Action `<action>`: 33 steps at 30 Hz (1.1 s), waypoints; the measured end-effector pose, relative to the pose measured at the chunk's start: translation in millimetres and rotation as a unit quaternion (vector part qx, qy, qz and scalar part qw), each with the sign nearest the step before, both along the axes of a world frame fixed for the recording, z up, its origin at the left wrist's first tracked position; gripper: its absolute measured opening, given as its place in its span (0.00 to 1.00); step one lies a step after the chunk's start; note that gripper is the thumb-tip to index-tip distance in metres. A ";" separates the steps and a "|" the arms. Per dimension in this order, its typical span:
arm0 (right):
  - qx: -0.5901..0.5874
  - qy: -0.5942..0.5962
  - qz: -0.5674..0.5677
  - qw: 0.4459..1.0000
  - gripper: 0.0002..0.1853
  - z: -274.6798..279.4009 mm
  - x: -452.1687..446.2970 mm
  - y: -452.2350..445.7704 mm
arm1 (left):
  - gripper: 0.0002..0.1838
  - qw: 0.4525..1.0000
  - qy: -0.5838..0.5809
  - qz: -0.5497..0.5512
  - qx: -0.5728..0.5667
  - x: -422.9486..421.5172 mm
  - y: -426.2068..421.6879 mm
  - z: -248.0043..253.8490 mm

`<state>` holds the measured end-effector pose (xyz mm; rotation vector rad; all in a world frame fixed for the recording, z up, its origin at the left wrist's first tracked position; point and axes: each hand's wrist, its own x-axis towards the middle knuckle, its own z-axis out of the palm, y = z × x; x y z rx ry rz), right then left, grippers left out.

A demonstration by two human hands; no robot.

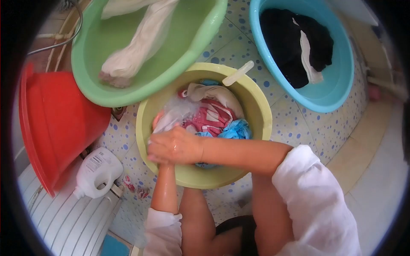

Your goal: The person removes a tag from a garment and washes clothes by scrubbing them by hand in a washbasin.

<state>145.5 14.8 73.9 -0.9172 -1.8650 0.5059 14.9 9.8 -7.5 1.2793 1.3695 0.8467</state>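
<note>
Both hands are together over the left side of a yellow-green tub (258,106). A wet, whitish cloth (179,112) is bunched between them. My right hand (177,143) lies across the left one, its fingers curled and closed against the cloth. My left hand (157,120) is mostly hidden underneath; a fingertip shows beside the cloth, and it seems to grip it. Inside the tub are a red-and-white patterned cloth (210,117), a bright blue cloth (235,129) and a beige cloth (220,93).
A green basin (85,87) with water and a pale garment (141,47) stands behind. At right, a blue basin (341,87) holds black clothing (277,38). A red tub (64,123) tilts at left, near a white detergent bottle (96,170). A pale bar (238,73) rests on the tub rim.
</note>
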 end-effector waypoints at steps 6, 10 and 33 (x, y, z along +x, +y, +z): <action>-0.417 0.271 -0.203 0.843 0.11 -57.3 5.2 -9.5 | 0.22 0.934 -0.266 0.212 -0.107 9.2 -1.2 52.8; -0.653 0.607 -0.164 0.422 0.26 -55.5 -3.6 -13.3 | 0.21 0.875 -0.403 0.215 -0.160 31.6 -12.1 50.8; -0.227 0.144 -0.156 0.950 0.08 4.0 1.6 -13.4 | 0.10 0.875 -0.361 0.211 -0.242 18.1 1.8 72.5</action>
